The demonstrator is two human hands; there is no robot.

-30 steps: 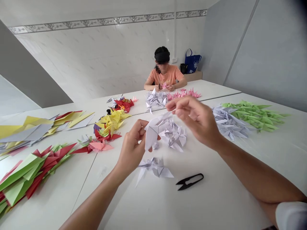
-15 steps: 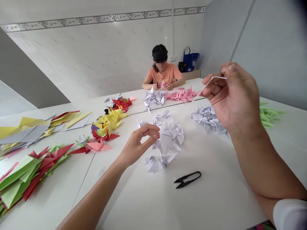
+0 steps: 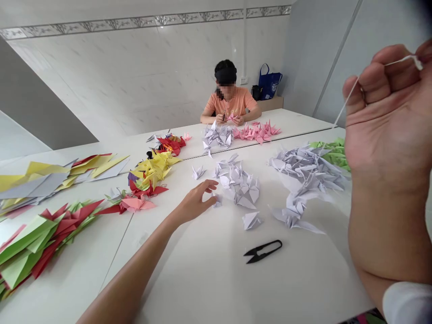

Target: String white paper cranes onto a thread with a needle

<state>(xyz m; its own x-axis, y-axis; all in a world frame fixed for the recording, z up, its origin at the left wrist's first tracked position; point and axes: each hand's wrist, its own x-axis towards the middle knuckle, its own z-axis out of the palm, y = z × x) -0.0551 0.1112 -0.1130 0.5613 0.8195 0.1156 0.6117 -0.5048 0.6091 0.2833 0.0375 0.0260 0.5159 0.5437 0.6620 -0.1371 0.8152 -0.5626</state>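
Observation:
My left hand point(image 3: 195, 200) hovers over the white table point(image 3: 297, 279) with its fingers apart and nothing between them, beside a small pile of white paper cranes point(image 3: 241, 184). My right hand point(image 3: 388, 103) is raised at the right edge, palm showing, fingers curled round a white thread point(image 3: 346, 101) that slants down to the left. White folded cranes point(image 3: 293, 211) lie below and left of that hand, in front of a larger white pile point(image 3: 300, 166). One crane point(image 3: 252, 220) lies alone near the black thread snips point(image 3: 263, 252).
Across the table a person point(image 3: 231, 101) holds a pink paper piece point(image 3: 231, 118). Pink cranes point(image 3: 258, 132) and white ones point(image 3: 217, 135) lie before them. Yellow cranes point(image 3: 155, 168), green and red folded paper point(image 3: 50, 238) are at left. Green pieces point(image 3: 334, 153) lie at right.
My right hand has moved right and towards the camera with the thread. White cranes by my left hand have shifted right. My left hand has let go and moved slightly left.

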